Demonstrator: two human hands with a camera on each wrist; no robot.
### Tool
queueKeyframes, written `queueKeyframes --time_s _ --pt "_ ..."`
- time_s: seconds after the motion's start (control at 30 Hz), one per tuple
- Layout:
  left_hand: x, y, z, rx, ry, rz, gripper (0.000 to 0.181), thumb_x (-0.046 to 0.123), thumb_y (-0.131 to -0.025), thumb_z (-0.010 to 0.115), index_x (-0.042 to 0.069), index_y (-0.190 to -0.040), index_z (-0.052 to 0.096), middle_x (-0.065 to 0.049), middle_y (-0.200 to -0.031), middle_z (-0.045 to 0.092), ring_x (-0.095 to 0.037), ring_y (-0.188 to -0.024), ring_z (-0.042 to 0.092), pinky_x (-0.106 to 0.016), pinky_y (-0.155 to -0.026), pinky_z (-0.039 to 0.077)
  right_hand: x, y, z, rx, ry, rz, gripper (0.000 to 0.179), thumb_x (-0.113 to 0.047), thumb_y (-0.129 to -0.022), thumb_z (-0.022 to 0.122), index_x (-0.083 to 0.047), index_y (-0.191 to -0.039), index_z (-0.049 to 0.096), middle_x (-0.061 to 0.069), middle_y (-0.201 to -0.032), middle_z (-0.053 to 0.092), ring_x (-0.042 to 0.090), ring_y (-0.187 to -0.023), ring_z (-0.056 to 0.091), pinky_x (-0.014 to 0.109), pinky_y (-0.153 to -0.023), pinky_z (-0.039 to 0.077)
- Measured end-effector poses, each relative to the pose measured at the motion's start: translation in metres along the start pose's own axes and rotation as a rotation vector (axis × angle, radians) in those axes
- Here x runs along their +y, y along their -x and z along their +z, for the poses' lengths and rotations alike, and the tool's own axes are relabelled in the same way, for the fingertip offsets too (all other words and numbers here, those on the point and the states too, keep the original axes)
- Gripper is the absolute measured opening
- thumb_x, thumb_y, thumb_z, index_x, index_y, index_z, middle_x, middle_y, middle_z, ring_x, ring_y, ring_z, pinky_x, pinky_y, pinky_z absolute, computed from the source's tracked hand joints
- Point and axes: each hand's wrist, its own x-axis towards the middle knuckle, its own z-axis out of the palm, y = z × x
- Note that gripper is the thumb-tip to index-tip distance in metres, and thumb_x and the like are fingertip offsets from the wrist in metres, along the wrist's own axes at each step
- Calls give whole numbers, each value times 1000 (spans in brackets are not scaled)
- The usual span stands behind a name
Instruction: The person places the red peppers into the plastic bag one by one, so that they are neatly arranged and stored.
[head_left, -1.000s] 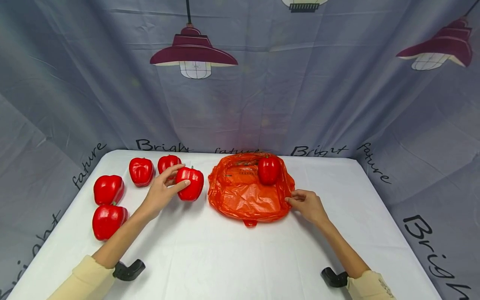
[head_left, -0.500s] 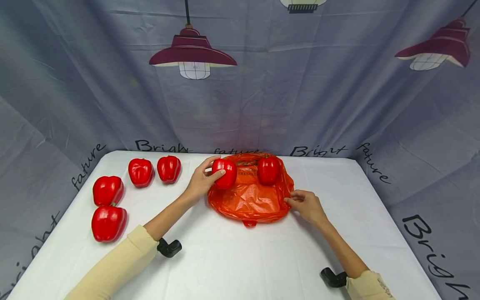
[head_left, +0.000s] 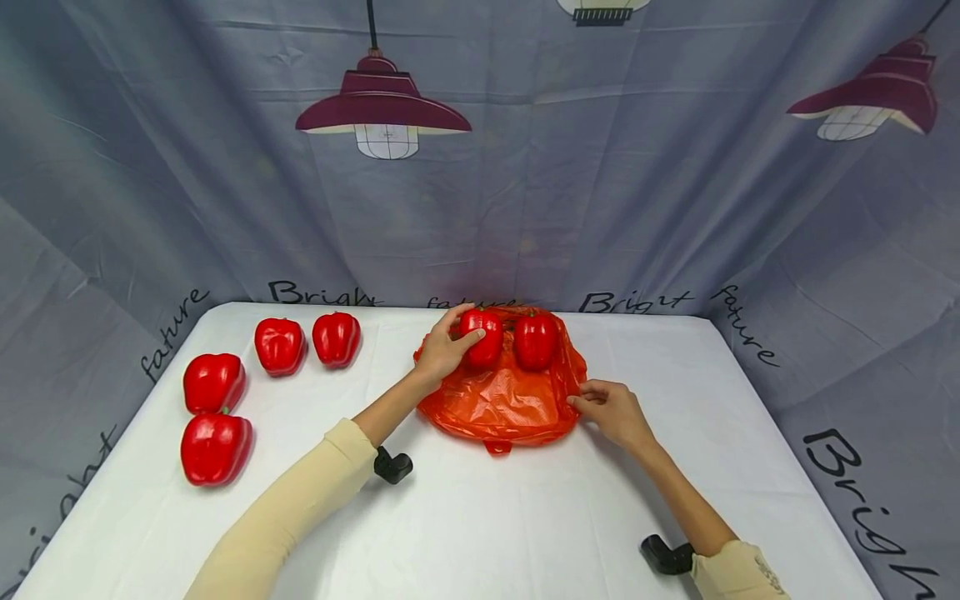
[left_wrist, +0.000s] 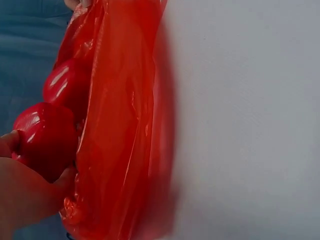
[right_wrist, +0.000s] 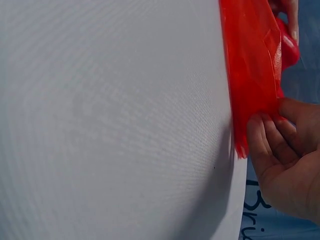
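Plainly, left grip [head_left: 441, 353] holds a glossy red pepper [head_left: 489, 346], right grip [head_left: 615, 410] a crinkled orange bag [head_left: 497, 410].

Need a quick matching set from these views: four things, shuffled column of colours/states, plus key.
Things:
1. Left hand
2. Right hand
3. Plastic bag
4. Tabletop

Colours/states:
A. White
B. Pinches the plastic bag's edge
C. Orange-red
D. Grips a red pepper

Pairs: 1-D, 2-B, 3-C, 4-A
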Motion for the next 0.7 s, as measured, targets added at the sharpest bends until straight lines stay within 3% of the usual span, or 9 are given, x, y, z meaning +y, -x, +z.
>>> queueKeyframes --time_s 0.3,0.53,0.7 --pt "-7 -13 17 22 -51 -36 55 16 -96 69 15 -147 49 -16 -137 48 -35 -121 52 -50 -98 49 2 -1 0 0 6 -5 21 -10 -92 73 5 -106 71 12 -90 72 25 -80 69 21 -68 54" --pt "-10 -18 23 58 -95 -25 54 16 -96 69 15 -146 50 -15 -133 53 -32 -121 53 -49 -98 49 3 -1 0 0 -1 -13 20 -10 -92 73 5 -105 71 12 -89 72 25 -79 69 22 -68 54" --pt "-12 -20 25 67 -107 -41 54 18 -96 69 16 -146 50 -14 -140 51 -33 -125 51 -51 -100 48 4 -1 0 -4 -3 -10 21 -10 -92 73 6 -106 71 12 -89 72 25 -79 69 22 -67 54"
